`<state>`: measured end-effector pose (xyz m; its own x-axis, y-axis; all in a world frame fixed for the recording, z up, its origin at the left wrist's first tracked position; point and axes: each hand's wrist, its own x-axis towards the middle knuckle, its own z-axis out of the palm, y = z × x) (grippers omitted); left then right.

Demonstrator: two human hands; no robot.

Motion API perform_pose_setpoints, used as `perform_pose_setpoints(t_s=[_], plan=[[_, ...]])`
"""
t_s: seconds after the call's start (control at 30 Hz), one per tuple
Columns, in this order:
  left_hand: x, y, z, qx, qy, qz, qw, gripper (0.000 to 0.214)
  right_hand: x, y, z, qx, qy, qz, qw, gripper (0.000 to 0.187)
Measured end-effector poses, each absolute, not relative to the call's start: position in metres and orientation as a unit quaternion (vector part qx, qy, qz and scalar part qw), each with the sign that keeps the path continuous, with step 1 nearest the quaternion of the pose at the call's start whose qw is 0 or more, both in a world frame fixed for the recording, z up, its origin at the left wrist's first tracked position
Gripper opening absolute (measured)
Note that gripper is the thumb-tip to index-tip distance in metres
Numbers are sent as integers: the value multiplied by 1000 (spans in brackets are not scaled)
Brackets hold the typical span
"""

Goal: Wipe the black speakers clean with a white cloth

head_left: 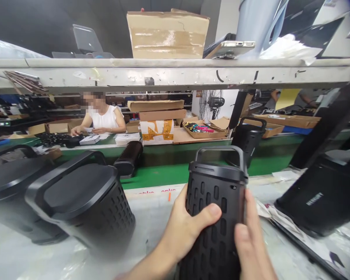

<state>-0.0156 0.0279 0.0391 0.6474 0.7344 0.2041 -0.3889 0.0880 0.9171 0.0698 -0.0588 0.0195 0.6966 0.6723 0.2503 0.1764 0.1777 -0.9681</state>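
A scuffed white shelf (175, 76) crosses above a green conveyor belt (154, 178), a standing fan (210, 104) beyond it.

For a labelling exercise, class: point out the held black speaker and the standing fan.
Black speaker (212, 237): head view, perforated body.
Standing fan (216, 102): head view, motor hub.

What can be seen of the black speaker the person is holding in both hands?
The black portable speaker stands nearly upright, gripped between the person's left hand and right hand, the left thumb lying across its front. Its body looks like moulded plastic, pierced by rows of oblong holes, beneath a smooth dark top cap. A loop handle with a grey edge rises from the top. The lower end runs out of view, above a plastic-sheeted bench.
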Motion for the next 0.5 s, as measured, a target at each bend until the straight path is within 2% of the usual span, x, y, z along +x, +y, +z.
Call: perform_pose_setpoints(t_s=[0.17, 0.23, 0.37, 0.5], plan=[[-18, 37, 25, 679, 289, 377, 560, 57, 74, -41, 7, -583, -287, 272, 710, 92], [-20, 43, 18, 705, 278, 353, 548, 67, 77, -44, 2, -547, -242, 325, 733, 94], [-17, 50, 10, 635, 143, 336, 681, 96, 81, -51, -2, -473, -250, 388, 751, 90], [-9, 53, 5, 541, 105, 345, 760, 67, 85, -46, -3, -545, -295, 338, 708, 84]])
